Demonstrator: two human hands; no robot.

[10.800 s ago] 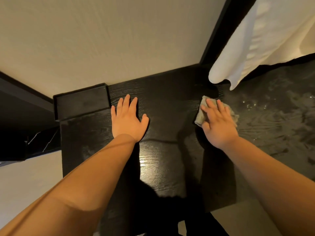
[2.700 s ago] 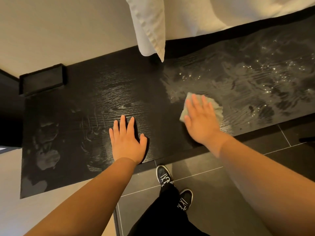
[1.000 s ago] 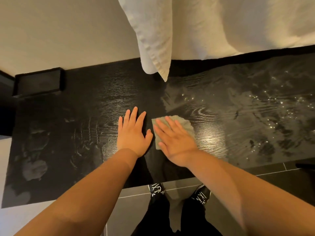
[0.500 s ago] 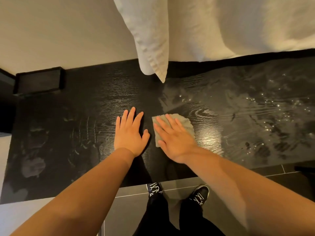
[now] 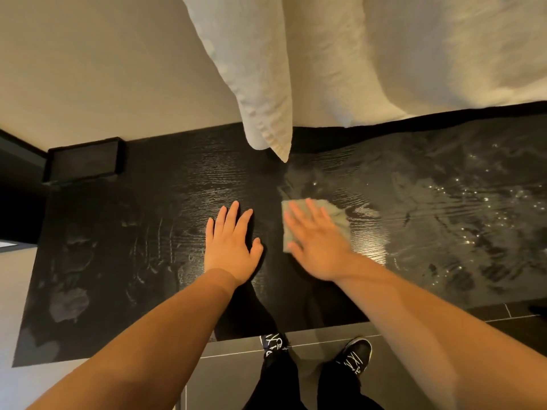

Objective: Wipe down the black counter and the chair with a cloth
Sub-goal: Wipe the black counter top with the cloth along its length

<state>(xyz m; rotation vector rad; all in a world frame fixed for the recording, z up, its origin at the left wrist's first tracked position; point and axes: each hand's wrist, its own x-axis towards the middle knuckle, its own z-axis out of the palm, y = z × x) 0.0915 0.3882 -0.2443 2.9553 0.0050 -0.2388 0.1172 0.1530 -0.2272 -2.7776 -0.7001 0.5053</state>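
Grey-green cloth (image 5: 318, 223) flat on wet-streaked black counter (image 5: 148, 247).

Warm, rather dim indoor light falls from above and ahead, leaving the white fabric (image 5: 384, 54) at the top bright and slightly washed out. The black bench (image 5: 148, 232) swallows most detail at its left end, while its wet right part throws back a pale glare patch beside the cloth (image 5: 334, 214) and scattered pinpoint sparkles further right. Soft shadows of both forearms fall on the bench towards its near edge. The right grip (image 5: 318, 247) is smeared by motion blur; the left grip (image 5: 231, 247) is sharp. Wide-angle distortion bows the bench's edges and stretches the forearms at the frame's lower corners.
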